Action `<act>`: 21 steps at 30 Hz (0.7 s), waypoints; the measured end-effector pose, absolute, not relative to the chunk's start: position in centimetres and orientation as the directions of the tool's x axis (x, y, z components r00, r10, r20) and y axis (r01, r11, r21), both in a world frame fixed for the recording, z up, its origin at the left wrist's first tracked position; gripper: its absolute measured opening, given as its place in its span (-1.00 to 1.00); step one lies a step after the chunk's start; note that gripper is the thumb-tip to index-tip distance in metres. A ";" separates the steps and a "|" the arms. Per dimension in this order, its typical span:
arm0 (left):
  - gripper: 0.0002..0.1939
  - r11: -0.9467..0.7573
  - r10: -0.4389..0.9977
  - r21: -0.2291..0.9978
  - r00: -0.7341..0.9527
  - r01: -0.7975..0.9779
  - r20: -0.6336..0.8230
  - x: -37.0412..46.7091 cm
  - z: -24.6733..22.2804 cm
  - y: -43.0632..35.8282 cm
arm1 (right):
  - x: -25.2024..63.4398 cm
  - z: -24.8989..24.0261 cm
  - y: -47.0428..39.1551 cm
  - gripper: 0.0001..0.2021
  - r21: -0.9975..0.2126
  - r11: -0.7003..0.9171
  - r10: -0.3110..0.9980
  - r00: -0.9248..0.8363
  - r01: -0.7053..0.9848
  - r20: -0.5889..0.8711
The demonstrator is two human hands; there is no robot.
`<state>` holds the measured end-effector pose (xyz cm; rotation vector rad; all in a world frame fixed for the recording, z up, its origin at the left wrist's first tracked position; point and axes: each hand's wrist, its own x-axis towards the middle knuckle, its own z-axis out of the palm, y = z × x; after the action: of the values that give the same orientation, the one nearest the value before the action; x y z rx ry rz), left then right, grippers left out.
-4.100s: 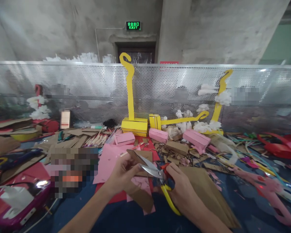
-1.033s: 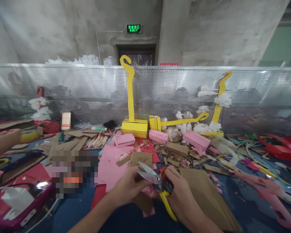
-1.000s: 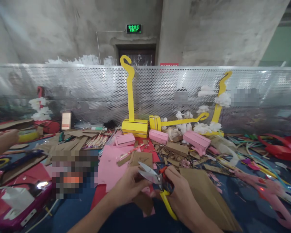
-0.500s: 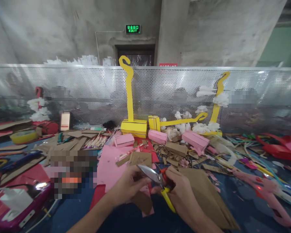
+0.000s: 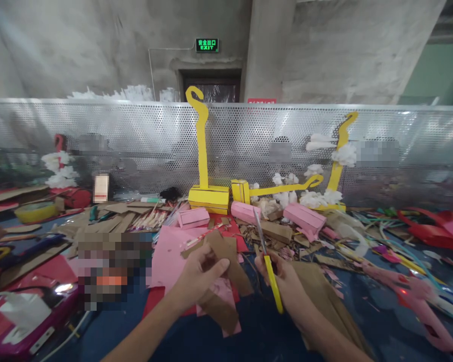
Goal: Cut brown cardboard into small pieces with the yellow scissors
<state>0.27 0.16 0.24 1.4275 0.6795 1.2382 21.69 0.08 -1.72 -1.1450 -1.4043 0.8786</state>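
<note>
My left hand [image 5: 200, 279] pinches a strip of brown cardboard [image 5: 234, 269] between thumb and fingers. Its shape slants down to the right, over the table. Closed around yellow-handled scissors [image 5: 274, 286] is my right hand [image 5: 283, 281], with the metal blades pointing up and away from me, apart from the cardboard. Another brown cardboard piece [image 5: 221, 311] lies below my left hand, on a pink scrap [image 5: 232, 327]. A pink sheet [image 5: 169, 256] is spread just beyond my left hand.
Behind stand a yellow hook-topped box [image 5: 208, 198] and pink boxes [image 5: 305, 219] before a perforated metal screen [image 5: 241, 141]. A pink glue gun [image 5: 415, 296] lies at right, large cardboard [image 5: 324, 296] by my right arm. A purple power strip [image 5: 49, 327] sits at left.
The cardboard strip has come up into clear view in my left hand. My right hand has turned the scissors, whose blades now point upward, away from the left hand.
</note>
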 end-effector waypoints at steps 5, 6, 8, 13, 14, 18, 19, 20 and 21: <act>-0.59 -0.330 0.902 0.924 0.226 -0.193 0.369 0.2 0.6 0.3 | 21.7 -1.4 -0.1 -0.48 -0.956 0.256 0.964 0.033 0.141 0.263; -0.57 -0.330 0.905 0.925 0.215 -0.187 0.366 0.2 0.7 0.2 | 21.7 -1.4 -0.1 -0.48 -0.959 0.251 0.966 0.033 0.135 0.258; -0.53 -0.306 0.916 0.934 0.211 -0.183 0.342 0.2 1.0 0.1 | 21.8 -1.4 -0.2 -0.48 -0.963 0.239 0.969 0.035 0.122 0.245; -0.52 -0.243 0.930 0.950 0.232 -0.196 0.286 0.0 1.1 0.2 | 21.9 -1.7 0.0 -0.48 -0.975 0.204 0.977 0.048 0.088 0.209; -0.52 -0.233 0.931 0.952 0.236 -0.198 0.278 0.0 1.0 0.3 | 21.9 -1.7 0.0 -0.48 -0.977 0.199 0.978 0.049 0.083 0.203; -0.55 -0.221 0.934 0.953 0.238 -0.206 0.268 0.0 0.9 0.5 | 21.9 -1.6 -0.1 -0.51 -0.980 0.183 0.981 0.049 0.076 0.187; -0.57 -0.224 0.934 0.951 0.234 -0.211 0.272 0.0 0.9 0.4 | 21.9 -1.4 -0.2 -0.52 -0.981 0.180 0.982 0.048 0.077 0.184; -0.58 -0.221 0.934 0.950 0.233 -0.221 0.272 0.0 0.9 0.4 | 21.8 -1.3 -0.4 -0.53 -0.981 0.178 0.982 0.045 0.079 0.182; -0.57 -0.212 0.934 0.949 0.237 -0.233 0.267 0.1 1.0 0.2 | 21.8 -1.1 -0.5 -0.54 -0.981 0.178 0.983 0.040 0.081 0.181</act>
<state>0.08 0.25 0.96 1.3418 0.7340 1.2669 21.82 -0.48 -1.11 -1.1514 -1.3102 1.0039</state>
